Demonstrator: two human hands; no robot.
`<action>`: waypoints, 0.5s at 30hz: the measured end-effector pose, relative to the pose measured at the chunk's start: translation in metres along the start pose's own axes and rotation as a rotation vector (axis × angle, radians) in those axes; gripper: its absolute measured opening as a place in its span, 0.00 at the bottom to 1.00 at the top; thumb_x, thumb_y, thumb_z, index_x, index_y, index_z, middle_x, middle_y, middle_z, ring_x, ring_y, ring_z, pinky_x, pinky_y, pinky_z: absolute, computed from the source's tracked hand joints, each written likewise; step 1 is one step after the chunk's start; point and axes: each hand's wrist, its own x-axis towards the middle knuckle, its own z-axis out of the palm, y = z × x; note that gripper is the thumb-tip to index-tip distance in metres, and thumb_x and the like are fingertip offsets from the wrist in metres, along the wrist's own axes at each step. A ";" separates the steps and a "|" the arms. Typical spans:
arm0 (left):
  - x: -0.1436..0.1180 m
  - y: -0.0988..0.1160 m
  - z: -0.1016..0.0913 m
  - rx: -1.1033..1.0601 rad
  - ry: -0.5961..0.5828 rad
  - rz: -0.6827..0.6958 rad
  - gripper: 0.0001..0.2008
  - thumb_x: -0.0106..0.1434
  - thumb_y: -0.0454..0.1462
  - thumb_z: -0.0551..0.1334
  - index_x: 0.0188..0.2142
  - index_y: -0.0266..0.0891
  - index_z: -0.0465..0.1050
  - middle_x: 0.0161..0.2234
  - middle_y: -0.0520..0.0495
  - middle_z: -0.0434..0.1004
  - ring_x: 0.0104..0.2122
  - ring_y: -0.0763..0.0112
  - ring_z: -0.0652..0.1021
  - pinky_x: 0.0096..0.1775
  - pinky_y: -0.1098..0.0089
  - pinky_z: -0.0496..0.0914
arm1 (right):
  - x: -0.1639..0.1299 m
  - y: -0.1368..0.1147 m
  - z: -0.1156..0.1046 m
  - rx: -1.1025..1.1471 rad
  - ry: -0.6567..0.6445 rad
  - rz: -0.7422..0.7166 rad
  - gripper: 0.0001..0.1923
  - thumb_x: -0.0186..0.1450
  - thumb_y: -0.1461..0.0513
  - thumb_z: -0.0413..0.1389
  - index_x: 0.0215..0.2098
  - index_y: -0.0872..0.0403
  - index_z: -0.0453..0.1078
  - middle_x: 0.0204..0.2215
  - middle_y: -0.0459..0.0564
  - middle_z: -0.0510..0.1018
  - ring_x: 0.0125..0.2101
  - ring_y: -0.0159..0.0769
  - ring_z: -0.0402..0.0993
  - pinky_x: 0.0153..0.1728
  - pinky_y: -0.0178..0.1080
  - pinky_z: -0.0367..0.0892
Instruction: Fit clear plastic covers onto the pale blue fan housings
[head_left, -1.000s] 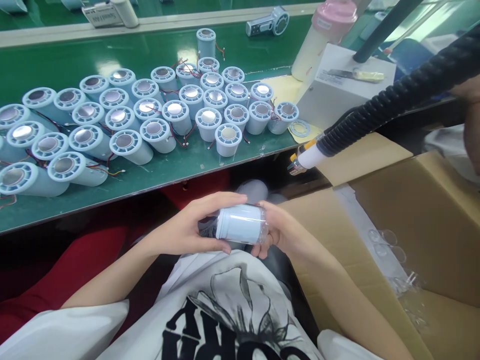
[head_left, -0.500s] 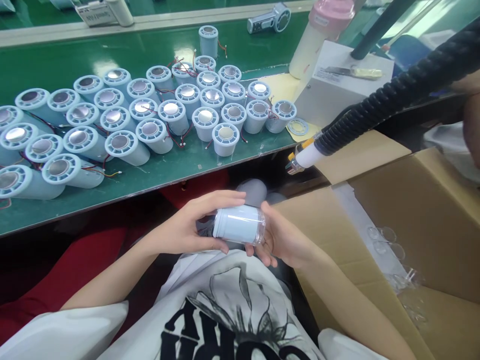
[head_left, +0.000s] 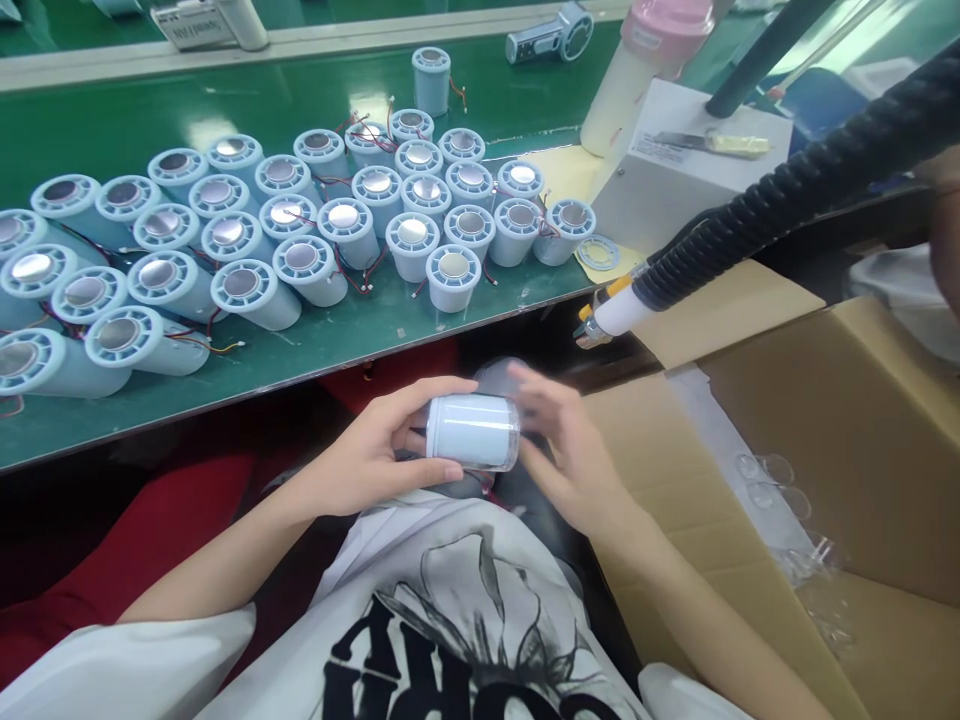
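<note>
A: Item one, held piece?
B: One pale blue cylinder [head_left: 472, 431], lying on its side in the lap area, below the counter's near edge and apart from it. A clear sleeve [head_left: 512, 432] sits at its right end.

A: Left hand?
B: Left hand [head_left: 375, 455], fingers clamped on the cylinder's left end, thumb under, index finger along the top.

A: Right hand?
B: Right hand [head_left: 570, 455], fingers spread apart and loose, just beside the cylinder's right end; the tips are blurred, so contact cannot be told.

A: Stock on the counter?
B: Green counter [head_left: 330, 340]. A large group of matching blue cylinders [head_left: 300, 235] with metal discs on top, most upright, a few toward the left edge lying on their sides, red and black wires between them. One flat ring [head_left: 598, 252] near the right end.

A: Other fixtures?
B: White box [head_left: 675, 180] at the counter's right end, pink-capped bottle [head_left: 645, 70] behind it. Black corrugated hose [head_left: 787, 200] with a white nozzle [head_left: 611, 318] hanging past the near edge. Open cardboard carton [head_left: 825, 450] at the right, clear pieces inside.
</note>
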 end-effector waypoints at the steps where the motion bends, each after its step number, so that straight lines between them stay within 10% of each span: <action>1: 0.000 -0.001 0.000 -0.035 -0.004 -0.012 0.28 0.59 0.33 0.67 0.57 0.55 0.64 0.53 0.49 0.68 0.46 0.67 0.77 0.44 0.71 0.76 | 0.000 0.000 -0.002 -0.058 -0.019 -0.174 0.24 0.66 0.67 0.53 0.58 0.46 0.57 0.64 0.56 0.59 0.59 0.44 0.65 0.53 0.49 0.69; 4: -0.001 -0.003 -0.001 -0.109 -0.033 -0.042 0.28 0.61 0.34 0.65 0.58 0.55 0.62 0.50 0.47 0.71 0.42 0.67 0.79 0.37 0.73 0.77 | 0.002 -0.004 -0.007 -0.124 -0.130 -0.391 0.30 0.64 0.71 0.56 0.60 0.41 0.58 0.65 0.49 0.58 0.63 0.43 0.58 0.60 0.51 0.62; 10: 0.000 -0.001 -0.007 -0.028 -0.113 0.013 0.38 0.54 0.34 0.71 0.61 0.55 0.61 0.60 0.45 0.66 0.53 0.59 0.74 0.52 0.66 0.72 | 0.001 -0.008 -0.008 0.418 -0.188 0.079 0.24 0.64 0.59 0.61 0.58 0.41 0.65 0.54 0.47 0.74 0.49 0.40 0.75 0.47 0.41 0.75; 15: 0.000 -0.002 -0.006 -0.123 -0.144 -0.063 0.34 0.61 0.31 0.66 0.62 0.58 0.59 0.65 0.47 0.59 0.56 0.62 0.73 0.54 0.65 0.69 | -0.004 -0.005 -0.013 0.393 -0.169 0.138 0.20 0.63 0.59 0.62 0.53 0.41 0.72 0.55 0.47 0.74 0.42 0.38 0.78 0.44 0.40 0.75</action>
